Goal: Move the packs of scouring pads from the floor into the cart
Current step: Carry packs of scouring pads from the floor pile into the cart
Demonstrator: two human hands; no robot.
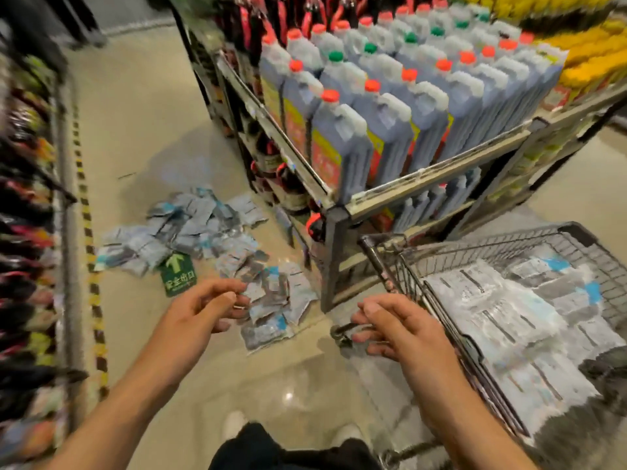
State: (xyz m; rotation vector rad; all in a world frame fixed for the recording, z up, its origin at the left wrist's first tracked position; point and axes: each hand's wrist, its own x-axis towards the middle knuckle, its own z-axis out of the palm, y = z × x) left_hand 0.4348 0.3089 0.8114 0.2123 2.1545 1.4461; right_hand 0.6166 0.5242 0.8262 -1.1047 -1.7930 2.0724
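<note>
Several grey-and-blue packs of scouring pads (pixel 200 228) lie scattered on the beige floor in front of the shelf corner, with a nearer heap (pixel 274 300) just beyond my hands. The wire cart (pixel 403 266) stands at the right and holds several of the same packs (pixel 515 310). My left hand (pixel 207 307) hovers above the floor beside the near heap, fingers loosely curled and holding nothing. My right hand (pixel 383 327) hangs left of the cart's rim, fingers relaxed and empty. The picture is blurred by motion.
A shelf unit (pixel 339 205) loaded with blue bottles with red and green caps juts out above the packs. Another shelf of goods (pixel 30 232) lines the left side behind a yellow-black floor stripe. A green exit sticker (pixel 178 274) is on the floor. My shoes (pixel 234 424) show below.
</note>
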